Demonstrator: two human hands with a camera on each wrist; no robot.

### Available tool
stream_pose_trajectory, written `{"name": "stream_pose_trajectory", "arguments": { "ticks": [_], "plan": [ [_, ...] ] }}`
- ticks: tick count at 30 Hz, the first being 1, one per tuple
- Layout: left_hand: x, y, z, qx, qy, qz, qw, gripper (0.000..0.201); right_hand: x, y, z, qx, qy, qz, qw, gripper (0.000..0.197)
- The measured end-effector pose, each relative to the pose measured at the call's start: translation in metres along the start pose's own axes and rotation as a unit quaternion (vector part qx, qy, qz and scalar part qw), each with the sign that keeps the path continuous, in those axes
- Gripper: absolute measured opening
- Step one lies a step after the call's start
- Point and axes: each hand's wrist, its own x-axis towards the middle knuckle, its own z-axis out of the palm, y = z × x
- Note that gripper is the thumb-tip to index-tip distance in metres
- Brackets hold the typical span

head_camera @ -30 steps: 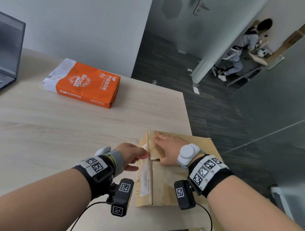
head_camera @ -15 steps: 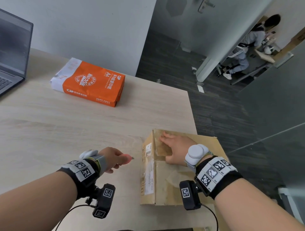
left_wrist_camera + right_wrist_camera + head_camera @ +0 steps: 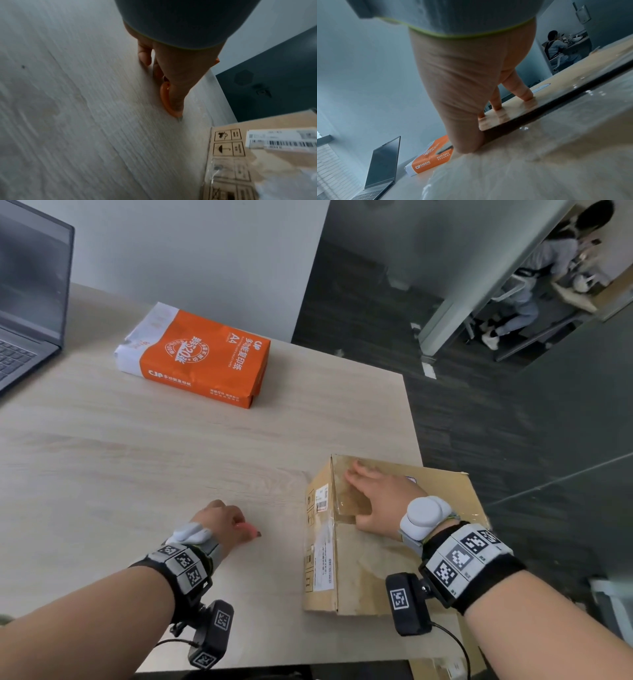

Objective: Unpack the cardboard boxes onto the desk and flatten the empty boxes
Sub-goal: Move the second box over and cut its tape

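Observation:
A brown cardboard box (image 3: 370, 570) with shipping labels and shiny tape lies at the desk's right edge. My right hand (image 3: 375, 499) lies flat on its top, fingers straight on the far flap (image 3: 505, 115), thumb by the dark seam between the flaps. My left hand (image 3: 227, 523) is on the desk to the left of the box, apart from it. It grips a small orange box cutter (image 3: 167, 100), whose tip (image 3: 257, 533) points toward the box. The box's side with handling symbols (image 3: 228, 148) shows in the left wrist view.
An orange and white ream of A4 paper (image 3: 202, 357) lies at the back of the wooden desk (image 3: 137, 460). An open laptop (image 3: 27, 302) stands at the far left. The desk ends just right of the box, over dark floor. A person sits beyond a glass wall.
My left hand has pulled the cutter away from the box's left edge, leftward and toward me, onto the desk. My right hand has stayed flat on the box top.

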Motion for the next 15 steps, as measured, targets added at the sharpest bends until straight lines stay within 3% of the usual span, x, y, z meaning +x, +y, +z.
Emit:
{"name": "stream_pose_trajectory", "arguments": {
  "ticks": [3, 6, 9, 12, 15],
  "plan": [
    [0.004, 0.003, -0.002, 0.035, -0.002, 0.013, 0.999, 0.048, 0.001, 0.003, 0.007, 0.028, 0.014, -0.01, 0.999, 0.084],
    [0.002, 0.011, -0.006, 0.051, 0.013, 0.029, 0.998, 0.039, -0.003, 0.011, 0.011, 0.081, 0.032, -0.003, 0.996, 0.078],
    [-0.007, 0.037, -0.01, 0.006, 0.081, 0.087, 0.993, 0.022, -0.01, 0.023, 0.016, 0.159, 0.089, 0.027, 0.983, 0.058],
    [-0.031, 0.081, -0.02, -0.075, 0.155, 0.181, 0.968, 0.018, -0.018, 0.034, 0.021, 0.179, 0.125, 0.03, 0.975, 0.034],
    [-0.062, 0.128, -0.028, -0.076, 0.168, 0.272, 0.944, 0.052, -0.036, 0.044, 0.02, 0.18, 0.138, 0.038, 0.973, 0.026]
  ]
}}
